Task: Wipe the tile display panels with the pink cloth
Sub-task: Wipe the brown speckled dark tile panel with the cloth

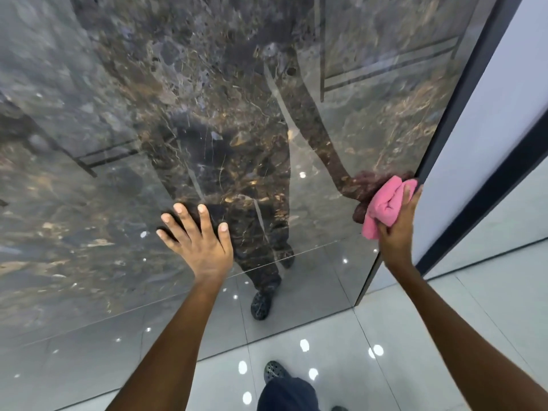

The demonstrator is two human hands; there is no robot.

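Note:
A tall, glossy tile display panel (148, 114) of dark marble with brown and gold veins fills most of the view and mirrors me. My left hand (197, 237) rests flat on it near its lower middle, fingers spread. My right hand (396, 223) grips the bunched pink cloth (382, 204) and holds it against the panel's right edge, beside the dark frame strip (462, 81).
A white panel (504, 84) stands to the right of the dark frame, with another dark strip (486, 200) beyond it. The floor (415, 336) is glossy pale tile with light spots. My dark shoe (274, 370) and trouser leg stand close to the panel's base.

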